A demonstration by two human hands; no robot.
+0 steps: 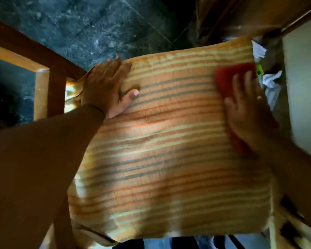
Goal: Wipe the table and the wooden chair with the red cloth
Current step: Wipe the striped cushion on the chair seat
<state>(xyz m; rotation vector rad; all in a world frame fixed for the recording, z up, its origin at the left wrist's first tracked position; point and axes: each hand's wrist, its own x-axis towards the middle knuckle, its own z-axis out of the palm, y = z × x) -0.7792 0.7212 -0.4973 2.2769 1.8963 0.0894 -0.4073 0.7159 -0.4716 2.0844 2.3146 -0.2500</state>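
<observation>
A striped orange and cream cushion (165, 144) fills the middle of the view, lying on the wooden chair (43, 83), whose arm frame shows at the left. My left hand (108, 87) rests flat on the cushion's far left corner, fingers spread. My right hand (250, 112) presses the red cloth (228, 78) against the cushion's right side; the cloth pokes out beyond my fingers and is blurred. Part of the cloth is hidden under my palm.
Dark speckled stone floor (97, 29) lies beyond the chair. A pale surface (303, 87) stands at the right edge. Crumpled white paper or plastic (271, 83) and a small green item (259, 70) sit in the gap beside the cushion. Brown wooden furniture (241, 15) is at top right.
</observation>
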